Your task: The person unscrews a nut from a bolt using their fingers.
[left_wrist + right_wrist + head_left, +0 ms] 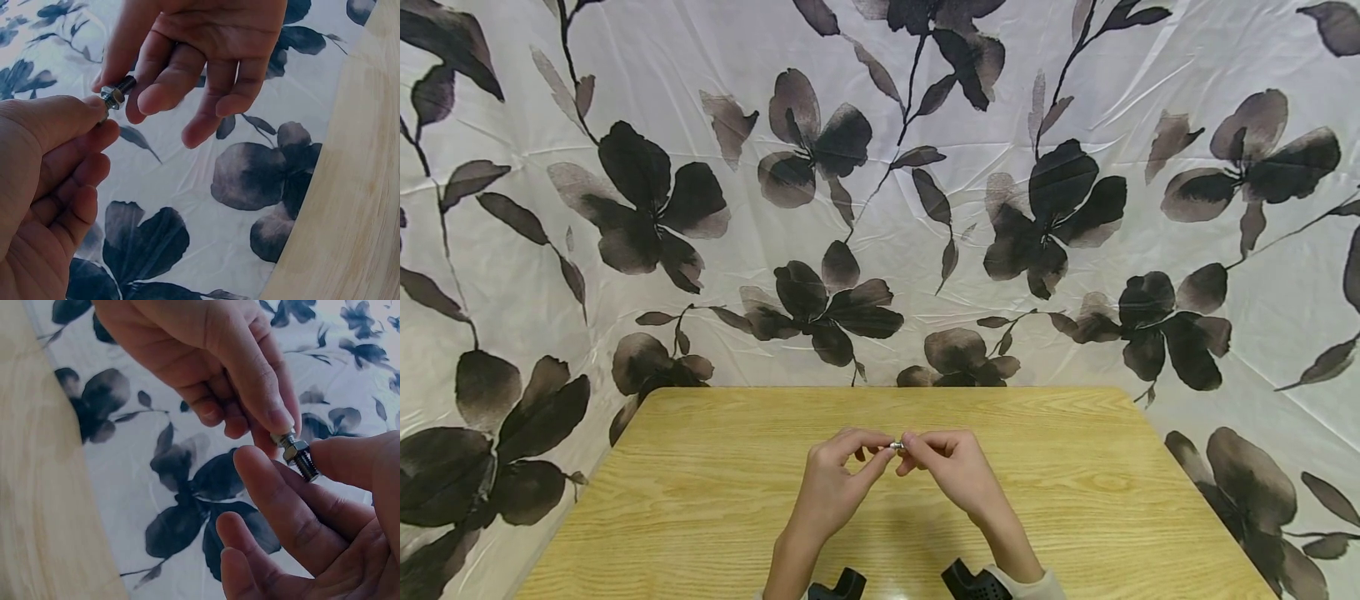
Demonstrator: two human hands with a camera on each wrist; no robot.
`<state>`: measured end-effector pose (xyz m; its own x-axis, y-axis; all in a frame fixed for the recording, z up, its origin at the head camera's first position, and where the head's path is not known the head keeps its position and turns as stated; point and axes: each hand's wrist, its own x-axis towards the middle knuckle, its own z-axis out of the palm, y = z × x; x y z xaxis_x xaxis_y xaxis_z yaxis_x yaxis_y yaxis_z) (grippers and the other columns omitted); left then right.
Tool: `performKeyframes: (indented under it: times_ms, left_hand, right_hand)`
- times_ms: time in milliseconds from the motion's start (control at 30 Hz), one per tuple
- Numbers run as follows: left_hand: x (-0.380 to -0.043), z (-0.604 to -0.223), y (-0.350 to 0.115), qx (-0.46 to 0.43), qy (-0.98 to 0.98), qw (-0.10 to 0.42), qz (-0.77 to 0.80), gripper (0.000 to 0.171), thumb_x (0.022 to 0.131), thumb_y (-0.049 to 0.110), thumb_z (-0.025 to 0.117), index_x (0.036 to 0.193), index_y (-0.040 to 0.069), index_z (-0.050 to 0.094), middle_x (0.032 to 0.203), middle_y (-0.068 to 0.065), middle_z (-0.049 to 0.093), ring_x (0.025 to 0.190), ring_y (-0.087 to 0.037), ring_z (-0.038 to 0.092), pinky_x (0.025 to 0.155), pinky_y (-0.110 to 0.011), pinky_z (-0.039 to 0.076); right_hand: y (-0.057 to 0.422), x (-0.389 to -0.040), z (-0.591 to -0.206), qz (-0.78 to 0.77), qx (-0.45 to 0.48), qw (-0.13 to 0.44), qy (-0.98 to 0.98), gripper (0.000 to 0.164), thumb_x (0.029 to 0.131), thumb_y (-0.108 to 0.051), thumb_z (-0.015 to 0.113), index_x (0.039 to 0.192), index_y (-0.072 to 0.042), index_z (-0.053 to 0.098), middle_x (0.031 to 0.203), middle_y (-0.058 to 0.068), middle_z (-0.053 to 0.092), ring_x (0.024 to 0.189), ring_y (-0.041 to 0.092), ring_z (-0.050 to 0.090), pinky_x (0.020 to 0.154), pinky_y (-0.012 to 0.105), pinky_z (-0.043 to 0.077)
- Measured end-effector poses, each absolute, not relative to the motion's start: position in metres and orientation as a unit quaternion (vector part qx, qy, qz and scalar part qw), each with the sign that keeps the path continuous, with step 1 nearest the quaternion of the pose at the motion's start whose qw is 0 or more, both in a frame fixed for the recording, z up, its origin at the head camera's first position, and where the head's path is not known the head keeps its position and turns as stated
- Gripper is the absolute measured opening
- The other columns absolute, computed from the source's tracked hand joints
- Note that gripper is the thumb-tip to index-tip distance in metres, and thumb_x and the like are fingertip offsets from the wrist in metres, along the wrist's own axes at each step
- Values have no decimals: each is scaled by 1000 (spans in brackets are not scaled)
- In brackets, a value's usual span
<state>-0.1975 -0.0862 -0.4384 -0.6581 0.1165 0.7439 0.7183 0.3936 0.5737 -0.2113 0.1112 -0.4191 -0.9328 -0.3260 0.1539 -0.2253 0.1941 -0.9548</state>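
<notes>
A small metal bolt (306, 467) with a hex nut (294, 452) on its shank is held between both hands above the table. My left hand (837, 479) pinches its end between thumb and forefinger, hiding that end. The dark threaded end (128, 84) points toward my right hand (961, 473). In the right wrist view, the right thumb (344, 456) meets the nut from one side, with the forefinger on the other side. The other right fingers are spread and loosely bent.
Beneath the hands lies a light wood-grain table (700, 500) with rounded far corners. A white cloth (940, 250) printed with dark flowers hangs behind it and along both sides. Black devices (973, 581) sit at both wrists.
</notes>
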Motion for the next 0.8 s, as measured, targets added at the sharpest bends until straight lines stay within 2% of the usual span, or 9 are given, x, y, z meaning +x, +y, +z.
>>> performKeyframes:
  times_ms: [267,467,633,800]
  left_hand:
    - [-197,-438,-87,-274,-775,317,-473,16,86,5,83,98,14,79,90,5,76,79,-7,66,66,-29,57]
    - [-197,-439,-87,-270,-780,308,-473,16,86,6,82,99,16,79,90,6,76,79,-6,65,66,-29,56]
    - [-196,-439,-87,-265,-782,302,-476,15,87,7,82,99,16,79,89,7,75,80,-6,65,66,-31,57]
    - [-197,-439,-87,-261,-784,302,-476,16,86,6,83,98,15,79,89,6,76,80,-6,65,67,-28,56]
  right_hand:
    - [114,-211,-419,-607,-190,43,771,28,104,-31,63,104,-8,79,91,11,77,93,20,72,90,42,57]
    - [115,-209,-417,-613,-192,45,765,24,101,-25,68,112,-6,77,98,13,78,97,26,74,89,31,57]
    - [113,-208,-416,-612,-191,39,767,23,96,-17,73,114,-2,74,103,16,76,94,25,73,82,28,58]
    - [112,-208,-417,-609,-212,20,764,18,95,-11,73,111,-3,72,109,15,73,98,21,70,84,29,58]
